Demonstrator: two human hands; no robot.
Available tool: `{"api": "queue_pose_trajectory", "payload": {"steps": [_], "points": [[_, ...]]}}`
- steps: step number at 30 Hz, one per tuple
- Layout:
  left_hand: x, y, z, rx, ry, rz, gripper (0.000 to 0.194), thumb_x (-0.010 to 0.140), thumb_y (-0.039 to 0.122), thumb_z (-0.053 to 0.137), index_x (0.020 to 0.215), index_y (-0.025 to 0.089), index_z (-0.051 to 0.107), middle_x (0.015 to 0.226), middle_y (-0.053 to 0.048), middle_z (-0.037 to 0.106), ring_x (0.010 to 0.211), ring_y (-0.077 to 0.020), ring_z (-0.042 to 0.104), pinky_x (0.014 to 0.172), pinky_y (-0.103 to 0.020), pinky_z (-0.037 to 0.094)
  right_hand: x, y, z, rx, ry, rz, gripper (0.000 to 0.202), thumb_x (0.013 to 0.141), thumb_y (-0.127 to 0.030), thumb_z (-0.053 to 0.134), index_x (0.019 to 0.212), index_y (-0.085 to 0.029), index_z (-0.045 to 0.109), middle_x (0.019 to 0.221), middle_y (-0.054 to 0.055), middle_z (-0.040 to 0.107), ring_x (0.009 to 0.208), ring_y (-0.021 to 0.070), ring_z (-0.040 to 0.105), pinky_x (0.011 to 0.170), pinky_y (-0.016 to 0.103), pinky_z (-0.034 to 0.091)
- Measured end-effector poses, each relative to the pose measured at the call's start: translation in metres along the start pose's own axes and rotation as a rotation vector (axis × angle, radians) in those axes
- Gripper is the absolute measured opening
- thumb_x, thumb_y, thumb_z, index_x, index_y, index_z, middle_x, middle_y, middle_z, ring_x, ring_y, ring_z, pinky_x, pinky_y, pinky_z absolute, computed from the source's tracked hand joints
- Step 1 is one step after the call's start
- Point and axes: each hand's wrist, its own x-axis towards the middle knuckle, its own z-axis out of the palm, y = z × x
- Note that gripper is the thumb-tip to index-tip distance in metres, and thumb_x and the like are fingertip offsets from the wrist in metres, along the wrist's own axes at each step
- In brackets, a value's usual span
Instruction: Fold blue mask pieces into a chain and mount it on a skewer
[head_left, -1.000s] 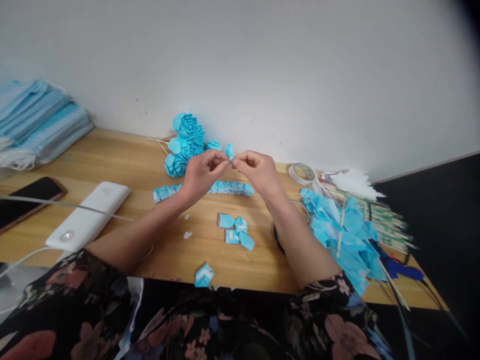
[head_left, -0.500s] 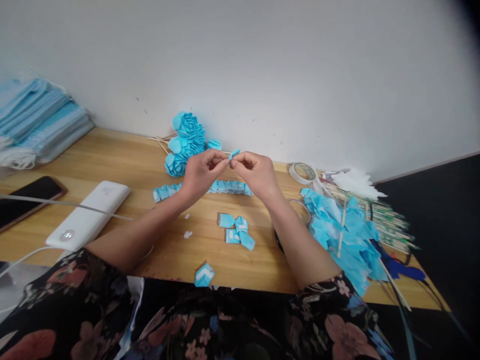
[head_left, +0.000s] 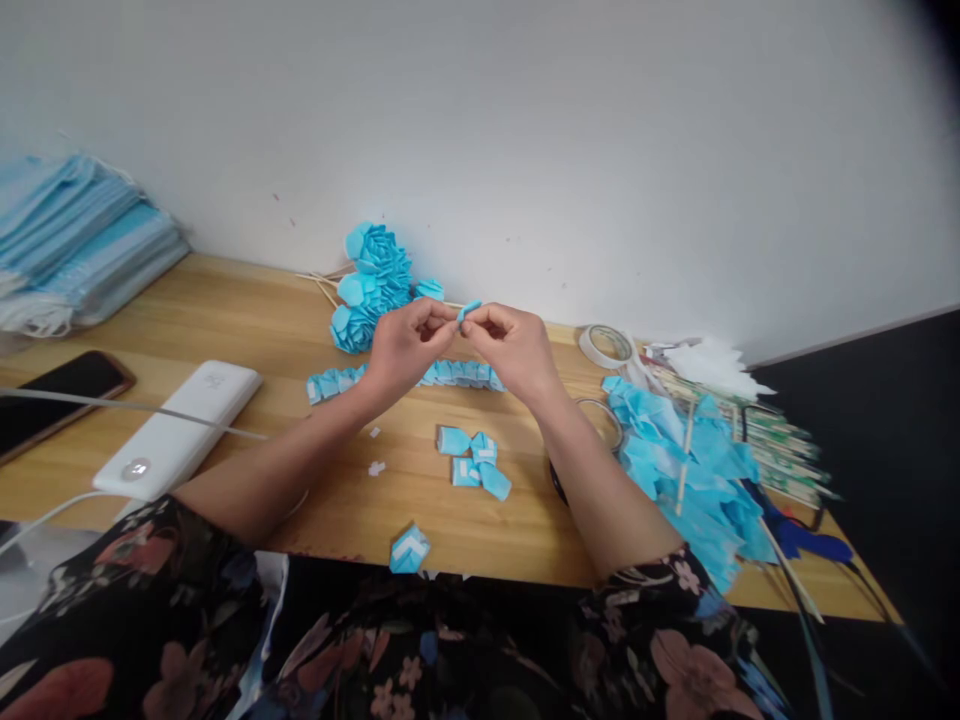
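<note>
Together, my left hand (head_left: 405,345) and right hand (head_left: 512,345) pinch one small blue folded piece (head_left: 469,310), grip closed, above the wooden desk (head_left: 247,320).

Open wood in front, clutter along the back and right

Bare wooden tabletop (head_left: 247,325) lies clear between the white power bank (head_left: 180,428) and the blue paper flowers (head_left: 373,285) by the wall, and again along the near edge on either side of one folded blue piece (head_left: 409,549). The chain of folded blue pieces (head_left: 420,377) runs across beneath the left hand (head_left: 405,345) and right hand (head_left: 510,345), and a small cluster of folded pieces (head_left: 472,462) sits nearer. On the right, the heap of blue paper scraps (head_left: 686,470), a tape roll (head_left: 606,347) and wooden sticks (head_left: 757,430) crowd the surface. Far left, stacked face masks (head_left: 75,250), a phone (head_left: 56,395) and a cable (head_left: 112,406) block the way.
</note>
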Motion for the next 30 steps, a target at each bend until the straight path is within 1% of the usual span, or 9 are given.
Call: {"api": "queue_pose_trajectory", "payload": {"steps": [6,10,13,18,24,30], "points": [[0.0002,0.0005,-0.0007,0.043,0.012,0.014,0.011,0.081,0.023,0.06,0.08,0.018,0.07,0.058,0.003,0.06,0.055,-0.0101,0.05,0.054,-0.023,0.038,-0.0002,0.0018,0.0004,0.013,0.002,-0.005,0.013,0.079,-0.028,0.06,0.073,-0.019,0.067,0.072,-0.001,0.066,0.068,0.0138,0.057,0.068,0.028,0.043],[0.0008,0.0004,-0.0008,0.031,0.003,0.023,0.01,0.081,0.024,0.061,0.079,0.018,0.068,0.059,0.004,0.06,0.055,-0.0097,0.05,0.055,-0.023,0.038,-0.0001,0.0027,-0.0004,0.004,-0.005,-0.003,0.013,0.08,-0.028,0.06,0.074,-0.019,0.067,0.072,-0.001,0.067,0.068,0.0137,0.057,0.068,0.028,0.043],[0.0003,0.0006,0.0,0.007,-0.006,0.003,0.009,0.081,0.026,0.063,0.082,0.018,0.068,0.059,0.004,0.059,0.055,-0.0096,0.05,0.054,-0.023,0.037,-0.0003,0.0019,-0.0004,-0.008,-0.004,-0.004,0.014,0.081,-0.029,0.059,0.075,-0.019,0.067,0.073,0.0,0.068,0.068,0.0141,0.058,0.069,0.028,0.043],[-0.0001,0.0015,0.0005,0.024,-0.002,-0.017,0.004,0.077,0.021,0.062,0.078,0.019,0.065,0.059,0.004,0.059,0.055,-0.0094,0.048,0.055,-0.024,0.036,-0.001,-0.0002,0.0007,-0.03,-0.012,0.021,0.013,0.08,-0.028,0.059,0.073,-0.02,0.067,0.072,0.0,0.068,0.067,0.0144,0.058,0.068,0.029,0.043],[-0.0004,0.0006,0.0,0.014,-0.017,-0.028,0.008,0.076,0.018,0.059,0.079,0.018,0.066,0.06,0.003,0.061,0.056,-0.0098,0.049,0.055,-0.024,0.037,-0.0011,0.0009,0.0008,-0.03,-0.014,0.012,0.013,0.079,-0.027,0.059,0.073,-0.02,0.067,0.072,0.0,0.068,0.067,0.0141,0.057,0.068,0.028,0.043],[-0.0002,0.002,-0.0005,-0.014,-0.028,-0.045,0.009,0.075,0.021,0.058,0.078,0.018,0.066,0.062,0.002,0.061,0.057,-0.0106,0.05,0.056,-0.024,0.038,-0.0009,0.001,0.0004,-0.017,-0.021,0.008,0.013,0.078,-0.027,0.059,0.072,-0.019,0.067,0.07,-0.001,0.065,0.064,0.013,0.053,0.065,0.028,0.041]]}}
